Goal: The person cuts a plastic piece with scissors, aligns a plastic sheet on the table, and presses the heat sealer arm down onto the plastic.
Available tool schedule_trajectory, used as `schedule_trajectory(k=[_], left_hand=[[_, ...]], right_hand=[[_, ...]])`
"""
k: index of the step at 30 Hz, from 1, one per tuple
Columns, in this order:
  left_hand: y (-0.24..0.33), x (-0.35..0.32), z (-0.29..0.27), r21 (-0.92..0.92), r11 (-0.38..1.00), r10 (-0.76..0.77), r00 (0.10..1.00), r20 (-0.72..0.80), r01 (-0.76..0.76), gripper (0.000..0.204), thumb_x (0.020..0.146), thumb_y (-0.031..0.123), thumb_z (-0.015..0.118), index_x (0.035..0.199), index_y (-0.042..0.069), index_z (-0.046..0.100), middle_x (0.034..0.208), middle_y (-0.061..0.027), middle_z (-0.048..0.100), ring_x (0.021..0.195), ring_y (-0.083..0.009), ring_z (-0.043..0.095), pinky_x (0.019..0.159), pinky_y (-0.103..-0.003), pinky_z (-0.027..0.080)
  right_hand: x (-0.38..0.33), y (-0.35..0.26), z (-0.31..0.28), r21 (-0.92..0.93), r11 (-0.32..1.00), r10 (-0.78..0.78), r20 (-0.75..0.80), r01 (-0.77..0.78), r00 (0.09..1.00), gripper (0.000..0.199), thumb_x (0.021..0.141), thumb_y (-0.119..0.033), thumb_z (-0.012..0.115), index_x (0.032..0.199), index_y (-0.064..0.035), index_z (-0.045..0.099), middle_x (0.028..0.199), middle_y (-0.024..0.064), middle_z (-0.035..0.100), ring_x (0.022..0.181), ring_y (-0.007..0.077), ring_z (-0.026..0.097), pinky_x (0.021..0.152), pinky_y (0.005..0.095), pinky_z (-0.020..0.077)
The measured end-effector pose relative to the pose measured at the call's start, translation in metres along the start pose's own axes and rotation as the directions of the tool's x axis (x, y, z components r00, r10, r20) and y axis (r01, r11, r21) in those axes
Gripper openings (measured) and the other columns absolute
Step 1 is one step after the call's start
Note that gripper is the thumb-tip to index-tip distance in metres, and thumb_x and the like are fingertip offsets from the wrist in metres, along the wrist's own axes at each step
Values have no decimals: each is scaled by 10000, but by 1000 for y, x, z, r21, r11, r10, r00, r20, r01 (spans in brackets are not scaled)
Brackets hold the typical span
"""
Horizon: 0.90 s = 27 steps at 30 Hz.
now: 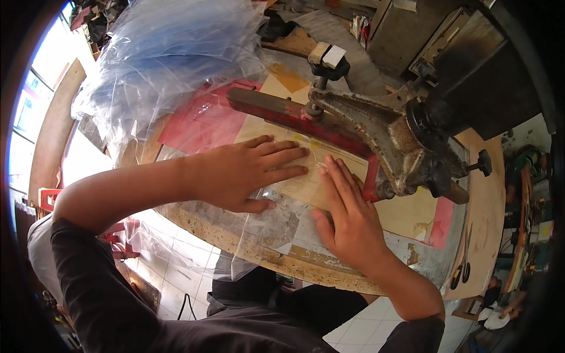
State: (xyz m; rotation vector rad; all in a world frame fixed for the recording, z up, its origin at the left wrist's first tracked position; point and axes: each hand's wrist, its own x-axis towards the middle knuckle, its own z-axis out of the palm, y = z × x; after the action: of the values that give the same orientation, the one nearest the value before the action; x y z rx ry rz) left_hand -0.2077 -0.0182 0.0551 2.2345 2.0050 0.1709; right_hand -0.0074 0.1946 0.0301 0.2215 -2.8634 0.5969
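My left hand (241, 170) lies palm down with its fingers spread, on clear plastic film (244, 235) over a cream sheet (291, 191). The film hangs over the near table edge. My right hand (348, 220) rests on the same sheet with its fingers stretched out, fingertips close to those of my left hand. Just beyond both hands, a red metal bar (273, 112) crosses above the sheet and bends toward me on the right. A worn metal clamp arm (376, 120) with black knobs holds this bar. A pink sheet (203, 120) lies beyond my left forearm.
A tall pile of clear plastic bags (170, 65) takes up the far left. Scissors (462, 273) with black handles lie near the right table edge. A dark machine body (482, 76) stands at the far right. The worn table edge (265, 253) curves in front of me.
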Motion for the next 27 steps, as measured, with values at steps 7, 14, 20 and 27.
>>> schedule_trajectory(k=[7, 14, 20, 27], left_hand=[[-7, 3, -7, -35, 999, 25, 994, 103, -21, 786, 1017, 444, 602, 1641, 75, 298, 1690, -237, 273, 1561, -405, 303, 1279, -556, 292], [-26, -6, 0, 14, 989, 149, 985, 88, -150, 783, 1058, 488, 540, 1675, 97, 259, 1724, -223, 233, 1573, -422, 288, 1275, -589, 276], [-4, -5, -16, 245, 958, 152, 988, 5, -149, 587, 983, 425, 661, 1429, 50, 584, 1545, -209, 516, 1359, -362, 579, 1114, -497, 507], [-14, -18, -110, 59, 920, -346, 871, -348, 389, 110, 913, 134, 660, 840, 52, 658, 738, -89, 651, 631, -263, 689, 621, -372, 541]], right_hand=[[1, -4, 1, 3, 994, -109, 61, 109, 992, 684, 1014, -306, 632, 1540, 84, 435, 1655, 262, 366, 1537, 407, 375, 1247, 554, 307], [0, -7, 6, -40, 996, -75, 104, 80, 992, 699, 1043, -379, 589, 1553, 69, 421, 1653, 270, 364, 1567, 407, 320, 1264, 545, 278], [0, -6, 7, -43, 996, -71, 106, 76, 992, 722, 1039, -389, 597, 1549, 85, 408, 1657, 274, 353, 1572, 400, 309, 1269, 536, 275], [0, -9, 9, -61, 995, -73, 102, 80, 992, 750, 1026, -388, 612, 1542, 112, 394, 1658, 285, 339, 1571, 410, 306, 1276, 525, 278]])
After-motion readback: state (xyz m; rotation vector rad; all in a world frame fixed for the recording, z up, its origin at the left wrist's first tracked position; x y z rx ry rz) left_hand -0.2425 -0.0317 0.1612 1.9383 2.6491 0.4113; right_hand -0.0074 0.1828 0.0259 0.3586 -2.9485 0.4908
